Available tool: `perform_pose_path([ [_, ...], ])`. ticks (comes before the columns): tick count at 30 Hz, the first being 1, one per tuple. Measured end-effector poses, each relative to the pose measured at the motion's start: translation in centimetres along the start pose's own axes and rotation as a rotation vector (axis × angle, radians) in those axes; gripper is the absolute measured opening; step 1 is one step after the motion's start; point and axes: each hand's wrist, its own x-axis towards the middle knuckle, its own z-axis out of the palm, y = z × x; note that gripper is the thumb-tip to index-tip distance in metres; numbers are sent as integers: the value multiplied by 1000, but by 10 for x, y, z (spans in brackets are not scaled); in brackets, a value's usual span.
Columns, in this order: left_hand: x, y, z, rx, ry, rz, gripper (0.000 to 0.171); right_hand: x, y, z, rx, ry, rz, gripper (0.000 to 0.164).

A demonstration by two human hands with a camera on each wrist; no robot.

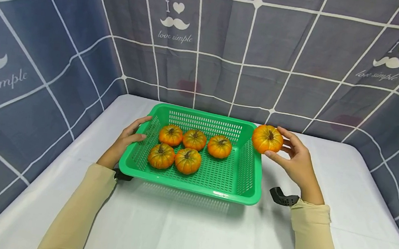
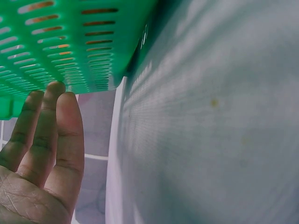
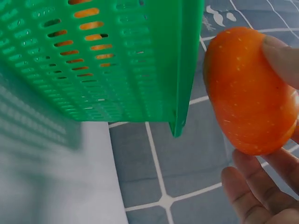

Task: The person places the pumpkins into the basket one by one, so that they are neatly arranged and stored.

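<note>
A green slotted plastic basket [image 1: 210, 190] holds several small orange pumpkins [image 1: 188, 161] grouped toward its left side. At its left end my left hand [image 1: 125, 138] grips the rim, thumb over the top. In the left wrist view, three fingers [image 2: 49, 126] reach up against the basket's slotted outer wall [image 2: 70, 51]. My right hand [image 1: 297, 157] pinches another pumpkin [image 1: 267, 139] between thumb and fingers at the basket's right rim. That pumpkin [image 3: 250, 93] shows its smooth orange side in the right wrist view, just outside the basket edge [image 3: 187, 70].
A white cloth [image 1: 186, 231] covers the table under the basket, which casts a shadow on it. Dark grid-patterned curtains [image 1: 225, 32] hang along the back and both sides. A black wrist device [image 1: 283, 197] sits at the right sleeve.
</note>
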Motion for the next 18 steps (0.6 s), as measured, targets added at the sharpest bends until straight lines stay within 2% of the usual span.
perform_pose_path([
  [9,1,-2,-1,16,8,24,69,4,-10,4,-38,-112,-78,75],
  [18,1,-3,-1,-3,4,18,71,9,-14,9,-89,-202,-142,78],
])
